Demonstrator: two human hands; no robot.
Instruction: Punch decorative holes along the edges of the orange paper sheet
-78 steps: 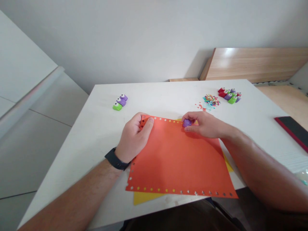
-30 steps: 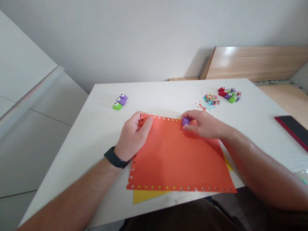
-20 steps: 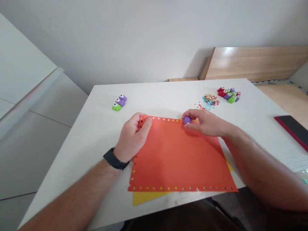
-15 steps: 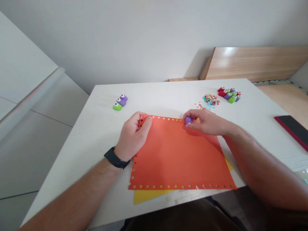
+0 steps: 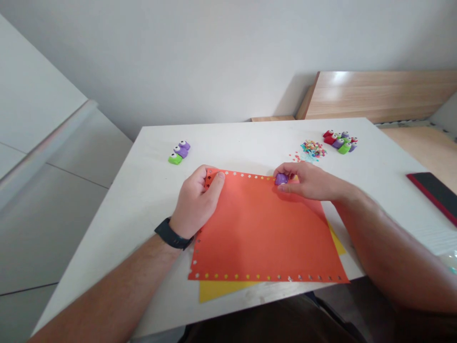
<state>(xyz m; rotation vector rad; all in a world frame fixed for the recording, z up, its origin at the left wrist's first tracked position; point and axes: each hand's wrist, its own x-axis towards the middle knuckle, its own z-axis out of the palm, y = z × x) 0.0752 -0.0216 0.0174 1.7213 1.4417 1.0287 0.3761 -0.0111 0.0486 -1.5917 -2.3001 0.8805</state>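
My left hand point(image 5: 200, 201) pinches the upper left corner of an orange sheet point(image 5: 264, 228), thumb on top. Small star-shaped holes run along the sheet's left, top and bottom edges. At its top edge, right of the middle, my right hand point(image 5: 309, 181) grips a small purple punch point(image 5: 281, 179) between thumb and fingers. Part of a yellow sheet point(image 5: 224, 289) shows beneath the orange one, at the lower left and along the right side.
Purple and green punches point(image 5: 175, 158) stand at the back left of the white table point(image 5: 143, 295). Toward the back right are a confetti pile point(image 5: 313, 149) and several coloured punches point(image 5: 341, 141). A dark, red-edged object point(image 5: 433, 193) lies at the far right.
The orange sheet has shifted slightly left at its lower edge. My right hand and the purple punch have moved a little to the right along the top edge.
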